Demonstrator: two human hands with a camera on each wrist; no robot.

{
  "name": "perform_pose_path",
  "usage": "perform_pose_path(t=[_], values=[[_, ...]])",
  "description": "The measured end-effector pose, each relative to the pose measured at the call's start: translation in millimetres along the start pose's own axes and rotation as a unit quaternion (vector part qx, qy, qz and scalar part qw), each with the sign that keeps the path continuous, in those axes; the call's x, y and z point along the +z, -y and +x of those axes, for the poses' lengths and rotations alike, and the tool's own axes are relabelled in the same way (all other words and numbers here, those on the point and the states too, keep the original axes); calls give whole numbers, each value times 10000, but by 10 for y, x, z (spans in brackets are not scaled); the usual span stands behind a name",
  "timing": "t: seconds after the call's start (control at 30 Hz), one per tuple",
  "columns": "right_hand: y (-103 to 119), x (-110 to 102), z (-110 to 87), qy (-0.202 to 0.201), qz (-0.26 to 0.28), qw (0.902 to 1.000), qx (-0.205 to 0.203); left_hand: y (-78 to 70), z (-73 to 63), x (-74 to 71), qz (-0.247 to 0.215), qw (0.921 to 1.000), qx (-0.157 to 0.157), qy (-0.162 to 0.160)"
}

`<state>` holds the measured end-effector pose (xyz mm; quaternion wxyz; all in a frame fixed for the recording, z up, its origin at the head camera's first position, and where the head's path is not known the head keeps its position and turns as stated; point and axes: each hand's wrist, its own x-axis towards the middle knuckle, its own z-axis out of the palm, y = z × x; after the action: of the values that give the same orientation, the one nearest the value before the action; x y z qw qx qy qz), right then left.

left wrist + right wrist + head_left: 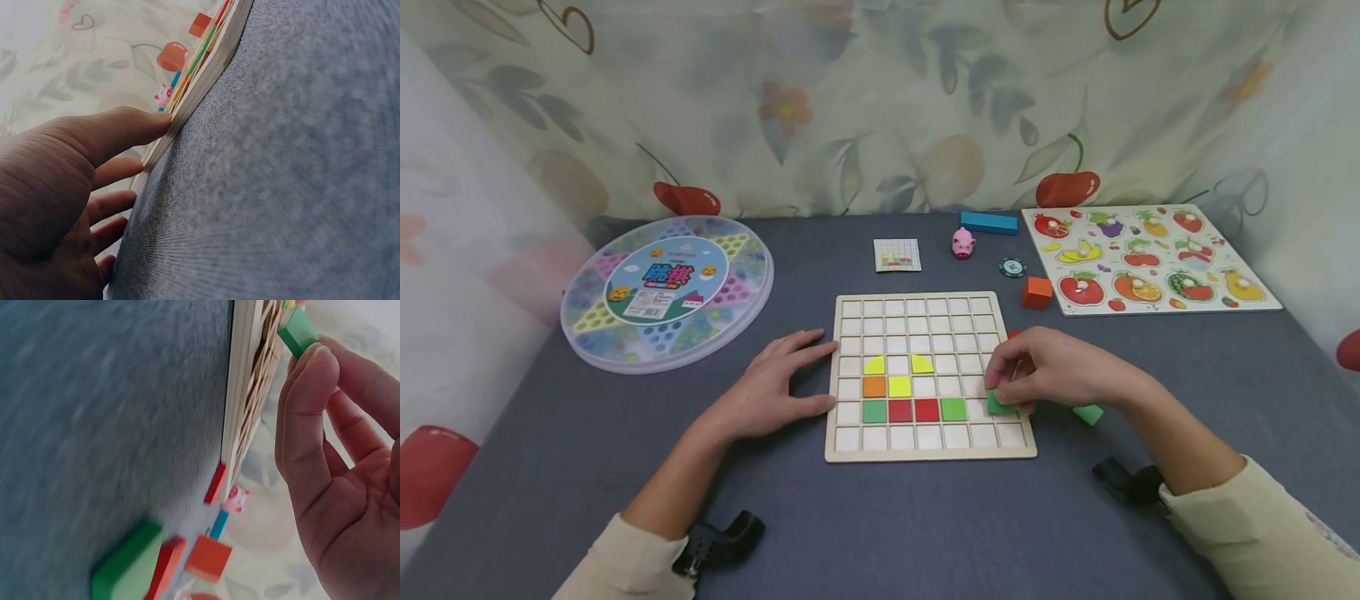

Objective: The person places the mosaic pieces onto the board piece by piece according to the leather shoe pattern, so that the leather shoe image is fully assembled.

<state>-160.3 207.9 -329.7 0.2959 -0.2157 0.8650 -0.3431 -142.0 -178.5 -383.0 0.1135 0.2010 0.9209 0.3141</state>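
A wooden grid board (930,454) lies on the dark table, several coloured tiles in its cells. Between the thumb and fingers of my right hand (1060,367) is a green tile (299,331), pinched over the board's right side. My left hand (767,387) rests against the board's left edge, thumb and fingertips touching it, fingers fairly straight. On the grid sit two yellow quarter-round tiles, an orange square (874,387), a yellow square (899,386), and a row of green and red squares. Another green tile (1088,414) lies under my right forearm.
A small pattern card (897,255) lies behind the board. Near it are a pink pig figure (963,243), a blue block (988,222), a chip (1012,267) and an orange cube (1037,292). A fruit puzzle (1150,258) lies right, a round game box (752,308) left.
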Motion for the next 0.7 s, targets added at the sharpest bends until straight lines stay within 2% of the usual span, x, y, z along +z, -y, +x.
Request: perform_pose_path(t=[0.27, 0.47, 0.7], values=[[98, 100, 158, 107, -275, 9995, -58, -22, 10, 1, 2, 10000, -15, 6], [150, 166, 190, -97, -753, 9971, -111, -19, 9, -5, 31, 10000, -26, 17], [164, 204, 186, -214, -927, 9955, -35, -8, 10, 4, 43, 10000, -32, 16]])
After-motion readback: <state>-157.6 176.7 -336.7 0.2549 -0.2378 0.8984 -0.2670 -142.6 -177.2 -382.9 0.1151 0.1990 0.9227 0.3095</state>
